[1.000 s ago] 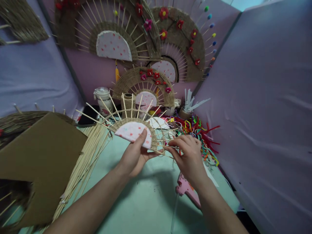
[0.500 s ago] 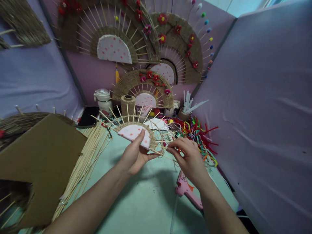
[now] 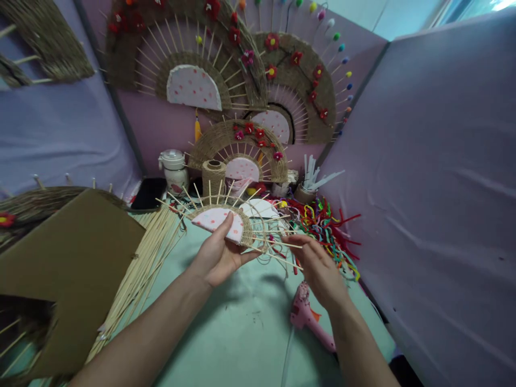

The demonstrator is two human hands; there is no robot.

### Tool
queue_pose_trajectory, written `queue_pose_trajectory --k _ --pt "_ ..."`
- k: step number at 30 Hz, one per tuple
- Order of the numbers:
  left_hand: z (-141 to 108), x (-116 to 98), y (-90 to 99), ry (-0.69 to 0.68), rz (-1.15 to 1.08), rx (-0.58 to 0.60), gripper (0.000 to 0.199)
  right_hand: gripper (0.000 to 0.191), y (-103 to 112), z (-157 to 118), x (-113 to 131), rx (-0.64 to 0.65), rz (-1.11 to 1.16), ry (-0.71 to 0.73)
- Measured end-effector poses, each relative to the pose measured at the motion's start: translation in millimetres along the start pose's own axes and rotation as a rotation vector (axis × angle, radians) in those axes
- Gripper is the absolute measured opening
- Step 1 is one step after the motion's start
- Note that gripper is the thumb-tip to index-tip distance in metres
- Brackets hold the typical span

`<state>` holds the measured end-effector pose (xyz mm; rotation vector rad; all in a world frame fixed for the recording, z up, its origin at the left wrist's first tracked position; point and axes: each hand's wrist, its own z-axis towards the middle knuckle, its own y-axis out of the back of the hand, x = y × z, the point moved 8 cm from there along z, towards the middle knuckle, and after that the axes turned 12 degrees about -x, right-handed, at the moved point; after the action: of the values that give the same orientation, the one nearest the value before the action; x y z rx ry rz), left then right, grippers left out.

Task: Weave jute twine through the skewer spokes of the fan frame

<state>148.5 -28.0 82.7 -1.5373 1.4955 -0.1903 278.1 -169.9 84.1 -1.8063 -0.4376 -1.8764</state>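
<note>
A small half-round fan frame (image 3: 246, 228) is held up over the table, with thin wooden sticks radiating from a woven twine band. Its centre is a white half-disc with pinkish-red dots (image 3: 209, 217). My left hand (image 3: 221, 255) grips it from below, thumb pressed on the dotted face and fingers behind. At the right end of the sticks is my right hand (image 3: 316, 260), its fingers drawn together around thin twine (image 3: 264, 260); sticks cross in front of the fingertips and partly hide them. Below that hand lies a pink glue gun (image 3: 308, 317).
Loose wooden sticks (image 3: 141, 269) and brown cardboard (image 3: 76, 252) lie to the left. Behind stand a lidded jar (image 3: 175, 172), a twine spool (image 3: 213, 177) and a holder of white sticks (image 3: 310, 180). Colourful pipe cleaners (image 3: 330, 231) heap at the right. Decorated fans (image 3: 237, 134) stand at the back.
My right hand has shifted slightly right and its fingers have stretched out behind the stick ends. The fan frame in my left hand has tilted and moved a little left.
</note>
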Motion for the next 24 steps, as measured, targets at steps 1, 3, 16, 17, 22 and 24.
queue_pose_trajectory --k 1,3,16,17,22,24 --pt "-0.6 -1.8 0.0 -0.003 -0.007 -0.004 0.032 0.031 -7.4 -2.1 -7.0 0.057 0.038 -0.053" --pt "-1.7 -5.1 0.2 -0.009 -0.018 -0.008 0.032 0.034 -15.0 -3.9 -14.6 0.099 0.113 -0.114" --pt "-13.6 12.3 -8.8 0.101 -0.004 0.074 0.037 0.016 -34.4 0.3 -22.0 0.008 0.147 -0.045" --pt "-14.4 13.1 -9.1 0.104 -0.005 0.078 0.036 0.015 -34.5 1.2 -22.6 -0.016 0.153 -0.046" --pt "-14.9 15.0 -8.3 0.108 -0.013 0.09 0.035 0.013 -33.8 1.3 -25.3 -0.121 0.136 -0.01" --pt "-14.0 15.2 -8.2 0.104 -0.018 0.1 0.035 0.013 -36.4 -1.4 -24.1 -0.132 0.112 0.012"
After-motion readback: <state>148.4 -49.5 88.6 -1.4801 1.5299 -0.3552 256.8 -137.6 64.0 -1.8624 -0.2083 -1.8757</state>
